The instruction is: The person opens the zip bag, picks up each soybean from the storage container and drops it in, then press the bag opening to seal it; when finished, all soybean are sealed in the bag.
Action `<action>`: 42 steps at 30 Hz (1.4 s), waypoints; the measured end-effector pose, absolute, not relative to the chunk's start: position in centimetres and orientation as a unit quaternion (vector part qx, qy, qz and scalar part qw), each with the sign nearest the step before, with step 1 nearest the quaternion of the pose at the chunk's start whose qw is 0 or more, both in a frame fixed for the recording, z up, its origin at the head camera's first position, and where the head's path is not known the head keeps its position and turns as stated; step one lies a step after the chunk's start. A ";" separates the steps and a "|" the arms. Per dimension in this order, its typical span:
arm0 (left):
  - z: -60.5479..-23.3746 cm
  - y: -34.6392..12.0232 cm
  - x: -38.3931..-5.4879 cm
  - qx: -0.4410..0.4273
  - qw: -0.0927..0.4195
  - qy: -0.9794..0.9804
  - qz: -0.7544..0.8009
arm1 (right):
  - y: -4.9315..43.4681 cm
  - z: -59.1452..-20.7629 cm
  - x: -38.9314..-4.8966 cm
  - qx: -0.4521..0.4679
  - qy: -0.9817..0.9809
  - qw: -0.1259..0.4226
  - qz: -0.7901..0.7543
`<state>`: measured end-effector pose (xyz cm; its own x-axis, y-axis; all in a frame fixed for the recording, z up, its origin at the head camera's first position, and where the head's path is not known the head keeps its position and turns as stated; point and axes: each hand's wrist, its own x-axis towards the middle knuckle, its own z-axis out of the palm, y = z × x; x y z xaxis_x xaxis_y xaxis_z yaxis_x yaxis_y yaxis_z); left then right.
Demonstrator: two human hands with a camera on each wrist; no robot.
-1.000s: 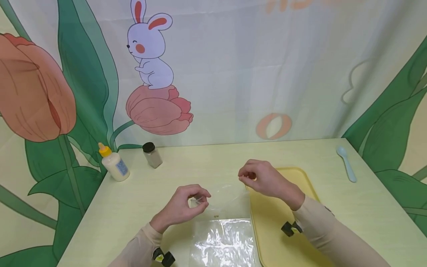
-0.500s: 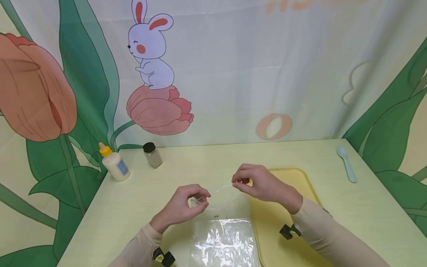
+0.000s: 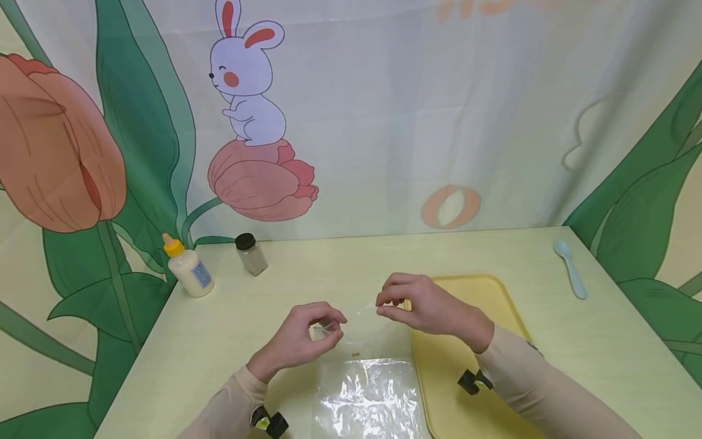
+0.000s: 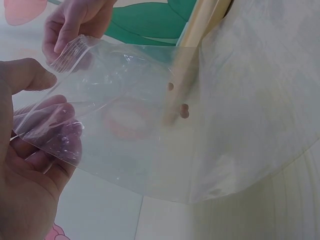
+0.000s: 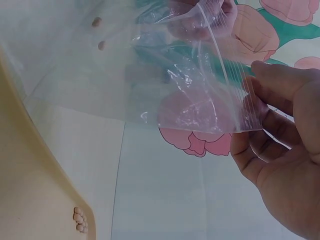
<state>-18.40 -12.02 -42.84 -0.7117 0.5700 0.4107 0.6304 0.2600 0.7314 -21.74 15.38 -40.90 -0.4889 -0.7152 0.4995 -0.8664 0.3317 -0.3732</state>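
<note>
A clear zip-lock bag (image 3: 368,393) stands with its mouth raised and its lower part shiny and flat toward the person. My left hand (image 3: 301,335) grips the mouth at the left, its fingers showing through the film in the left wrist view. At the opposite corner, my right hand (image 3: 422,305) pinches the zip edge between thumb and fingers, as the right wrist view shows. A few small brown nut-like bits (image 4: 184,111) sit low in the bag, near the fold.
Under the right arm lies a yellow tray (image 3: 455,378), with a cluster of similar brown bits (image 5: 80,220) in its corner. A glue bottle (image 3: 190,272) and a black-capped jar (image 3: 252,256) stand at the back left. A pale blue spoon (image 3: 570,269) lies far right.
My right hand has come left and slightly down, nearer the left hand, along the bag's mouth. The left hand and the brown bits have stayed in place.
</note>
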 end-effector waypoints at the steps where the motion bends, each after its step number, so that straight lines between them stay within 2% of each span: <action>1: -42.8 -12.0 -18.4 -0.379 0.031 -0.793 -0.476 | 15.4 -40.9 -21.7 0.490 -0.807 0.124 0.306; 18: -42.8 -12.0 -18.5 -0.379 0.031 -0.791 -0.478 | 16.3 -40.7 -22.6 0.446 -0.825 0.112 0.327; 42: -42.8 -12.1 -18.3 -0.380 0.034 -0.792 -0.477 | 18.0 -42.9 -25.0 0.380 -0.858 0.105 0.328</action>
<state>-18.32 -12.08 -42.82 -0.7092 0.5689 0.4165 0.6341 0.2565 0.7294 -24.99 17.98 -42.94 -0.6891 -0.5839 0.4292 -0.7213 0.4956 -0.4839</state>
